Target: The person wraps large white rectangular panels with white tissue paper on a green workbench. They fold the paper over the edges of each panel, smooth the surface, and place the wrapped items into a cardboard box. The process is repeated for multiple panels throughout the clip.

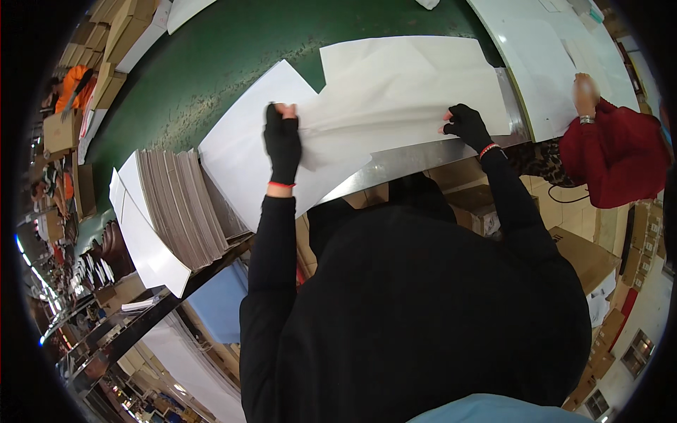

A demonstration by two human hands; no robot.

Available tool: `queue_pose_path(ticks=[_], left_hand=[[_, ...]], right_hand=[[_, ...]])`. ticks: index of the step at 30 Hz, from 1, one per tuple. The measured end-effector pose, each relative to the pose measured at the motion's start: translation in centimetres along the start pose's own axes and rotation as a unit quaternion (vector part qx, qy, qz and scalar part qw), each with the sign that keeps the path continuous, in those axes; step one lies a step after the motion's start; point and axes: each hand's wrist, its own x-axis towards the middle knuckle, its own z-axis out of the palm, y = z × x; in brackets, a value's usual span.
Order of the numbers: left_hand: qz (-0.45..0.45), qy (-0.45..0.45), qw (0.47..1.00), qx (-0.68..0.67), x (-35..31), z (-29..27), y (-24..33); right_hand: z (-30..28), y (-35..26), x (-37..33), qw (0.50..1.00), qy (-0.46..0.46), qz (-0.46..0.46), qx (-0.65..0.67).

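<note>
A large cream paper sheet (409, 77) with a stepped outline lies rippled across the work table, its creases running between my two hands. Under its left part a white sheet (243, 134) is spread at a slant. My left hand (283, 141), in a black fingerless glove, is closed over the left part of the paper; what its fingers hold, if anything, is hidden. My right hand (467, 127), gloved the same way, has its fingers curled in a pinch on the cream sheet near its right end.
A thick stack of grey-edged boards (180, 204) with white faces stands at the left. Along the near side runs a metal strip (416, 158). A person in a red sleeve (620, 155) works at a white-topped table (543, 84) on the right. Cardboard boxes (130, 32) line the far left.
</note>
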Motion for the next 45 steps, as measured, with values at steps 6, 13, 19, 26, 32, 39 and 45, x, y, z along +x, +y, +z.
queue_pose_path(ticks=[6, 13, 19, 26, 32, 39, 45], left_hand=[[-0.035, -0.256, 0.920, 0.295, -1.0, -6.9, 4.6], [-0.037, -0.161, 0.958, 0.234, -2.0, -12.9, -1.7], [-0.078, 0.047, 0.996, -0.014, -3.2, -15.9, 0.0], [-0.027, 0.107, 0.993, -0.034, -4.8, -16.9, 0.6], [0.247, 0.017, 0.969, 0.014, -3.3, -10.8, 8.3], [0.261, 0.016, 0.964, 0.045, -3.7, -5.1, 14.6], [0.043, 0.045, 0.996, -0.069, -3.0, -15.0, 9.6]], right_hand=[[-2.0, -1.3, 0.1, 0.997, -0.011, -0.017, -0.079], [-0.7, 0.2, 0.2, 0.997, -0.036, -0.054, -0.037], [-1.5, 0.4, 0.8, 0.963, -0.041, -0.178, -0.199], [-6.1, -6.6, 2.9, 0.949, 0.191, -0.128, -0.216], [-5.5, -14.3, 5.8, 0.946, 0.120, -0.223, 0.204], [4.0, -34.8, -0.7, 0.892, -0.161, -0.238, 0.350], [6.4, -29.2, 0.0, 0.910, -0.071, -0.409, 0.006]])
